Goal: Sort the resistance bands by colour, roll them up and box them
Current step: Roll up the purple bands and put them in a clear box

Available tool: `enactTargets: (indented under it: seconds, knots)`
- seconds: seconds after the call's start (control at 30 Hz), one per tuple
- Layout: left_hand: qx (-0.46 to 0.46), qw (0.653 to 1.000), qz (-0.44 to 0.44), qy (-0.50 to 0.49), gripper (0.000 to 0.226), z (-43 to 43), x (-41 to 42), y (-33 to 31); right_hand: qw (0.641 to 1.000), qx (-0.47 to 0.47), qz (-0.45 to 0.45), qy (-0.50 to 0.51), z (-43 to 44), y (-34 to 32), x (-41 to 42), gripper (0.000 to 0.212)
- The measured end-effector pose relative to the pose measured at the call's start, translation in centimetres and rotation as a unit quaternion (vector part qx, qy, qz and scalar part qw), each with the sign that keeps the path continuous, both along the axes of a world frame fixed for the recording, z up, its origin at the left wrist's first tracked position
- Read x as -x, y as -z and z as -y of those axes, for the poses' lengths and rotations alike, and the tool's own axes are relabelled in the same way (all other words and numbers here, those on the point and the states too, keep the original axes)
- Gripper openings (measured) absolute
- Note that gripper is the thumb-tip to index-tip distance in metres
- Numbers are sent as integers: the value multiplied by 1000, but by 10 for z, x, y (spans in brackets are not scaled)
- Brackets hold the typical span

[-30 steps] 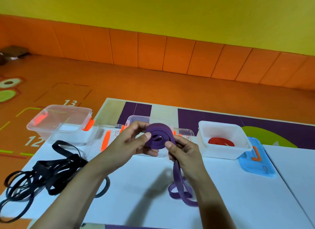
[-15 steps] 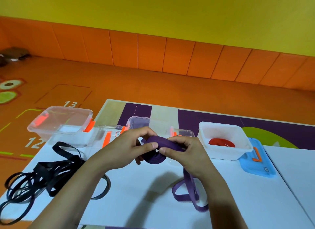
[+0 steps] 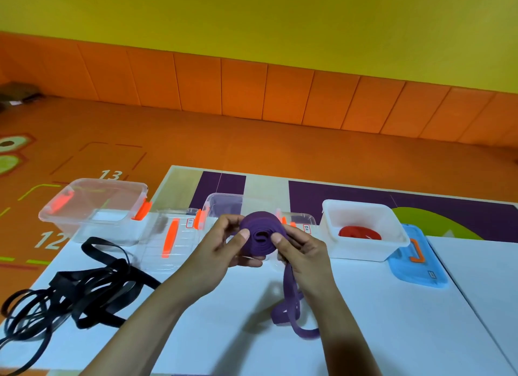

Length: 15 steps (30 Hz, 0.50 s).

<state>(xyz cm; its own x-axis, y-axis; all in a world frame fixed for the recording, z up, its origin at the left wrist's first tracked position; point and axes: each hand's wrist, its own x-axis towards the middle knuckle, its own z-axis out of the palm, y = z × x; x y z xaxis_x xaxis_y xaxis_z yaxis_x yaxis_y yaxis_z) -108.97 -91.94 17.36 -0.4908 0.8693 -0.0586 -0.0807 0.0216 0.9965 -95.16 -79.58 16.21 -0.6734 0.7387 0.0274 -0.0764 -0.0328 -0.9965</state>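
Note:
A purple resistance band (image 3: 262, 235) is partly rolled into a coil held above the white table (image 3: 392, 319). My left hand (image 3: 224, 249) grips the coil's left side with the thumb on its face. My right hand (image 3: 302, 252) pinches its right side. The band's loose tail (image 3: 288, 308) hangs down to the table under my right wrist. A tangle of black bands (image 3: 81, 294) lies at the left. A rolled red band (image 3: 360, 232) sits in the white box (image 3: 330, 230).
A clear box with orange clips (image 3: 95, 207) stands at the far left, a clear lid (image 3: 171, 241) beside it. Another clear box (image 3: 224, 204) is behind my hands. A blue lid (image 3: 414, 260) lies right of the white box. The table's left edge is near the black bands.
The coil has been turned over between my hands and now faces me upright again. The loose tail has shortened and shifted on the table.

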Motion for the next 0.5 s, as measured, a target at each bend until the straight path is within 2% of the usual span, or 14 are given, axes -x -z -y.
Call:
enactTargets:
  seconds: [0.07, 0.17, 0.2, 0.27, 0.33, 0.5]
  knots:
    - [52, 996, -70, 19, 14, 5, 4, 1, 999, -35, 20, -10, -2, 0, -4, 21]
    - [136, 938, -317, 42, 15, 15, 15, -6, 993, -76, 71, -53, -9, 0, -13, 27]
    - [127, 927, -350, 45, 17, 17, 16, -10, 989, -92, 91, -72, -10, -3, -15, 27]
    - [98, 928, -352, 73, 17, 18, 15, -18, 979, -130, 115, -107, -8, -9, -14, 24]
    - [92, 931, -342, 93, 12, 16, 15, -22, 980, -137, 99, -107, -5, -13, -12, 21]
    - [49, 952, -294, 69, 15, 15, 10, -17, 998, -53, 11, -46, -3, -11, -15, 22]
